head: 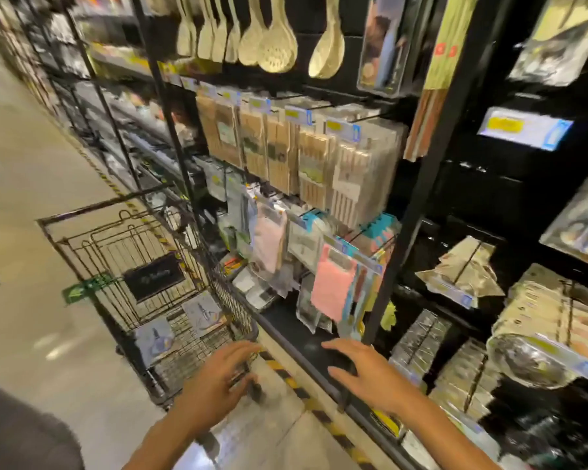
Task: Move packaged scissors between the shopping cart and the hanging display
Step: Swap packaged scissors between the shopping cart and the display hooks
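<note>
Head view, retail aisle, motion-blurred. Black wire shopping cart (143,266) stands on the pale floor just beside the black metal hanging display (418,184). Two flat carded scissor packages lie in the cart basket: one grey-blue package (157,339) near its left side, one pale package (202,312) beyond it, towards the display. Left hand (218,378) hovers at the cart's near corner, fingers extended and loosely spread, holding nothing. Right hand (370,371) hangs before the display's lower shelf edge, fingers straight and apart, empty. Cream slotted spoons (275,45) hang above; pink packaged cloths (331,290) hang at mid-height.
</note>
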Demonstrator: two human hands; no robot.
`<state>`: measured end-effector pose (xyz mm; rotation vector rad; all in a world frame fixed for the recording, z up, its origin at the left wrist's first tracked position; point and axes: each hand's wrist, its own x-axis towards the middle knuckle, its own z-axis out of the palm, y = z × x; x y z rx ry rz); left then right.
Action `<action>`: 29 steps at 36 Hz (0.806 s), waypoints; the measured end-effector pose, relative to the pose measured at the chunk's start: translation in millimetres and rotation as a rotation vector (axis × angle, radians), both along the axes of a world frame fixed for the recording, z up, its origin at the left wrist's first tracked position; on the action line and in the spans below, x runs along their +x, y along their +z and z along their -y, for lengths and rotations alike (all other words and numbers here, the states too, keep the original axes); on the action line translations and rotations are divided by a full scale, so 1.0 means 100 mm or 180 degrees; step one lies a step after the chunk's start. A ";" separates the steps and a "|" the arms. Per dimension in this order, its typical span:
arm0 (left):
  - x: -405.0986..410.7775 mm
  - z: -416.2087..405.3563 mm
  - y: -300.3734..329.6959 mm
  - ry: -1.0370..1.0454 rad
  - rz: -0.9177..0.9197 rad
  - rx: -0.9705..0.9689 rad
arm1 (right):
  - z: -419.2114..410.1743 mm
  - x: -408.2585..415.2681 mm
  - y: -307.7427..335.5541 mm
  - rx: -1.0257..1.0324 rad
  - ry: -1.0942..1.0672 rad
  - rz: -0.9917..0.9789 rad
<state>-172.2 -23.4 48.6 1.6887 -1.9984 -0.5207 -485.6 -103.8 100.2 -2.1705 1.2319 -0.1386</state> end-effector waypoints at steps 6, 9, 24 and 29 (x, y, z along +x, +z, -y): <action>1.00 -0.01 -0.11 0.0528 -0.0023 0.0223 | 0.41 1.12 -0.08 0.0162 0.0338 -0.0148; 1.45 -0.02 -0.20 0.0835 0.0058 0.0285 | 0.59 1.63 -0.18 0.0149 0.0530 -0.0266; 2.64 -0.02 -0.71 0.1563 -0.0172 0.0724 | 1.24 3.28 -0.68 0.0495 0.1059 -0.0615; 2.78 0.33 -0.93 0.1581 -0.0163 0.1017 | 1.66 3.53 -0.99 0.0616 0.1212 -0.0779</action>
